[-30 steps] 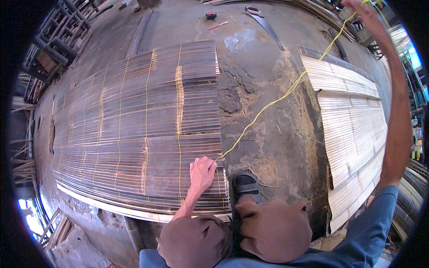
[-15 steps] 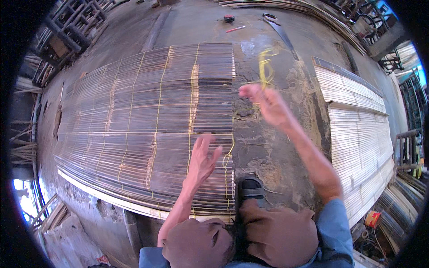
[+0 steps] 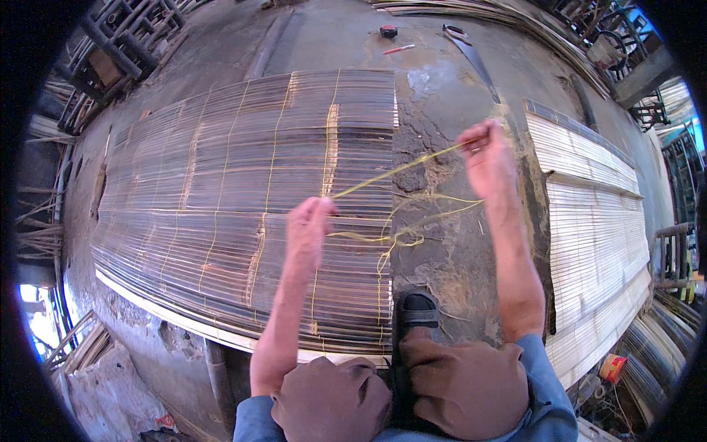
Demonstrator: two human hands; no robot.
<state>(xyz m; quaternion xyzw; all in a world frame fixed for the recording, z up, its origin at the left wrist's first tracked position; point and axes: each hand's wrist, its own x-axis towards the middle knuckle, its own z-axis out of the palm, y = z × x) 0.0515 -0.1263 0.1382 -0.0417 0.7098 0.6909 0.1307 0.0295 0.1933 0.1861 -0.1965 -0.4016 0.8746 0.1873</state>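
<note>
One cord (image 3: 423, 158), stretch held straight: left hand (image 3: 304, 230) pinches it above the mat's (image 3: 221, 184) right part, right hand (image 3: 488, 160) closed on it past the mat's right edge. We see it slant away rightward, loose loops across that edge. Mat's long axis runs left-right. Sandal (image 3: 420, 309) by its near right corner; floor (image 3: 471, 295) strip along its right edge, then pale mat (image 3: 593, 228); saw (image 3: 471, 59) beyond its far right corner.
</note>
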